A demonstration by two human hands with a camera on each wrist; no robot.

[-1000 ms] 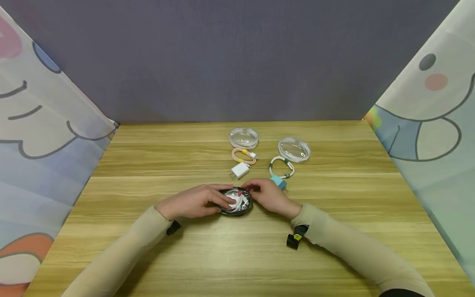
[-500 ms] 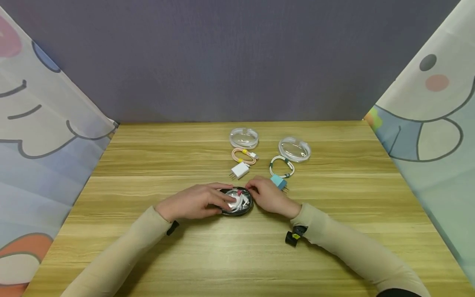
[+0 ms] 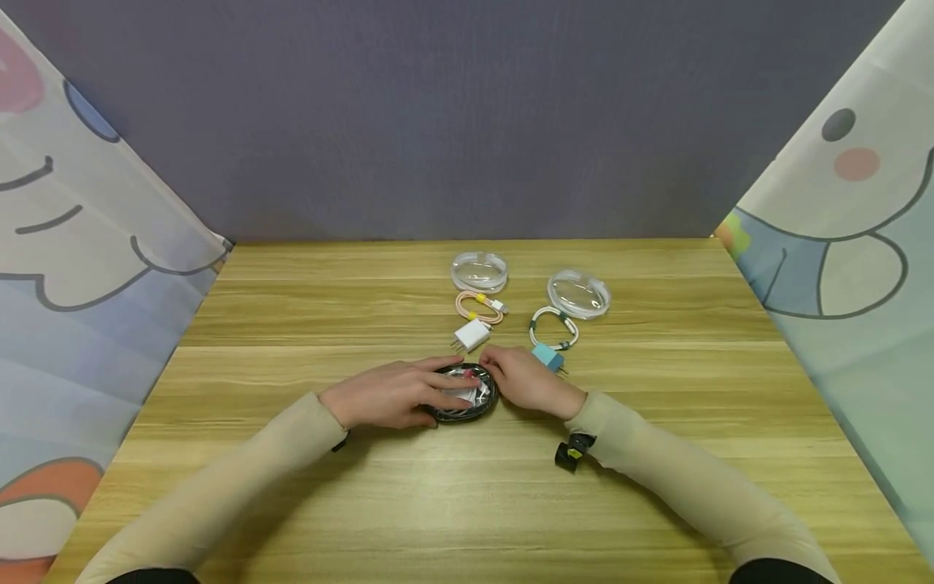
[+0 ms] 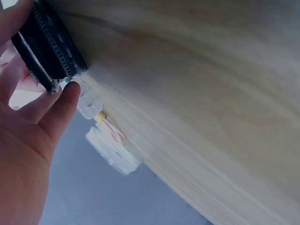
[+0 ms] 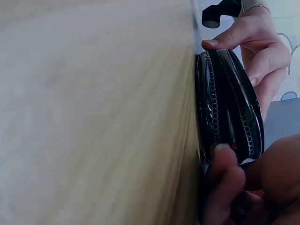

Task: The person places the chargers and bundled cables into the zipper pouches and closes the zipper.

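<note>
A small oval zippered case (image 3: 487, 399) with black edges and a clear top lies on the table, with a coiled white cable (image 3: 461, 394) visible through it. My left hand (image 3: 390, 395) holds the case from the left, fingers across the clear top and thumb at the near edge. At the far right edge, curled fingers of my right hand (image 3: 529, 380) pinch the case by its zipper. In the right wrist view the case (image 5: 229, 103) stands between both hands, its zipper teeth showing. Whether the zipper pull sits between my right fingertips is hidden.
Beyond the hands lie a white charger plug (image 3: 472, 334), a pink cable (image 3: 479, 308) with yellow ties and a clear round case (image 3: 479, 286). Farther right are a blue charger plug (image 3: 547, 357), a white cable (image 3: 535, 328) with dark ties and another clear case (image 3: 594, 307).
My left hand has shifted right, its fingers now reaching farther across the case top. My right hand has moved slightly away from me along the case's edge. The chargers and cables stay put.
</note>
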